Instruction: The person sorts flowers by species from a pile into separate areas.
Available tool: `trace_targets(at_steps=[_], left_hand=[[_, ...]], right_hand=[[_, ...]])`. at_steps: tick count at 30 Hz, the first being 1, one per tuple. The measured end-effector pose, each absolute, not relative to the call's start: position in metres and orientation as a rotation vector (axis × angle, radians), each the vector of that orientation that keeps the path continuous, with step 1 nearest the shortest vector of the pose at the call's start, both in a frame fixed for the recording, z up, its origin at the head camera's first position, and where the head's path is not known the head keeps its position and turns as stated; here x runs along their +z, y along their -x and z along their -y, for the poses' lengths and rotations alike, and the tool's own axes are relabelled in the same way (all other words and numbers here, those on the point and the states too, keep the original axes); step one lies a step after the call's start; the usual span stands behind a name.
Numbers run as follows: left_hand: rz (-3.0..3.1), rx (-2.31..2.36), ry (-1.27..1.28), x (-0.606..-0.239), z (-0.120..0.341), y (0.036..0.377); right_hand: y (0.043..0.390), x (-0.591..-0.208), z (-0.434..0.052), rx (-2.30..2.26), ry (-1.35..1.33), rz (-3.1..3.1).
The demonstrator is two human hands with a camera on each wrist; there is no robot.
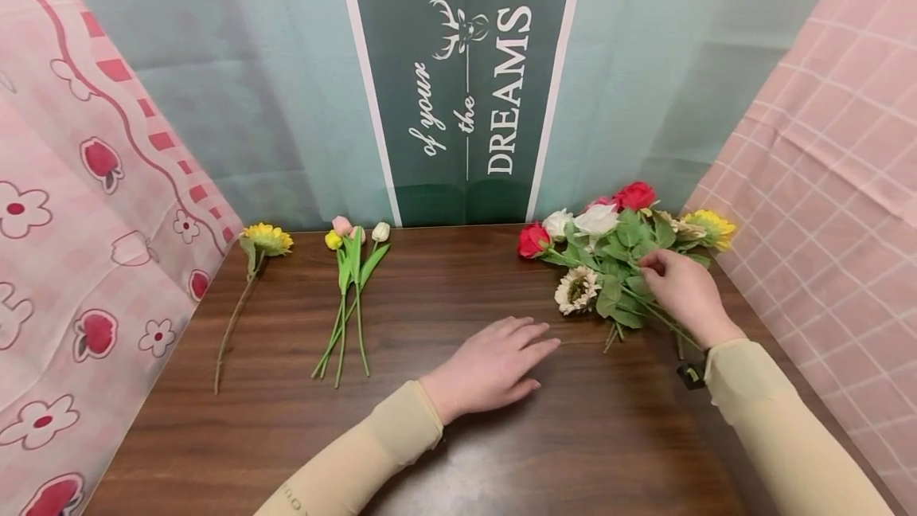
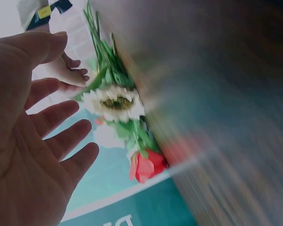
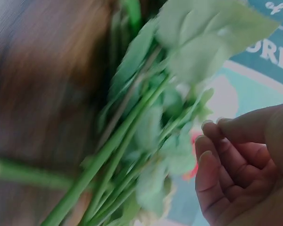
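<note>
My right hand (image 1: 684,293) reaches over a heap of artificial flowers at the right. In the right wrist view its fingers are loosely curled, thumb and forefinger close together, beside green stems (image 3: 118,146) and leaves (image 3: 198,42); I see nothing between them. The heap has a red rose (image 1: 533,240), a white rose (image 1: 596,220), a cream sunflower (image 1: 576,291) and a yellow sunflower (image 1: 709,228). My left hand (image 1: 490,369) is spread, palm down, low over the table left of the heap. The left wrist view shows its fingers apart, holding nothing.
Several tulips (image 1: 351,261) in yellow, pink and white lie left of centre on the brown wooden table (image 1: 458,452). One yellow sunflower (image 1: 267,240) lies at the far left. A green curtain (image 1: 286,102) hangs behind; pink cloths (image 1: 838,181) flank both sides.
</note>
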State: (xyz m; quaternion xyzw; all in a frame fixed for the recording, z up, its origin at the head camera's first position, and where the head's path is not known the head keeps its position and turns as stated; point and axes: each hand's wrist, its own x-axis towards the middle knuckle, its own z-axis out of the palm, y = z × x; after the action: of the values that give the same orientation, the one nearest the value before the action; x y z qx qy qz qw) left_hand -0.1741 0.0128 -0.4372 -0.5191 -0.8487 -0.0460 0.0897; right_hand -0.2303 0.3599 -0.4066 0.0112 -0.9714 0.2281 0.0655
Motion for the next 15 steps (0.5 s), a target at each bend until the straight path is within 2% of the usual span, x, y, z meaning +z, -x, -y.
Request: trace_targets(at_steps=[15], left_hand=[[2.484,-0.055,1.671,-0.441,-0.043,0.16]], right_hand=[[0.23,-0.424,-0.395,0.444,-0.039,3.042]])
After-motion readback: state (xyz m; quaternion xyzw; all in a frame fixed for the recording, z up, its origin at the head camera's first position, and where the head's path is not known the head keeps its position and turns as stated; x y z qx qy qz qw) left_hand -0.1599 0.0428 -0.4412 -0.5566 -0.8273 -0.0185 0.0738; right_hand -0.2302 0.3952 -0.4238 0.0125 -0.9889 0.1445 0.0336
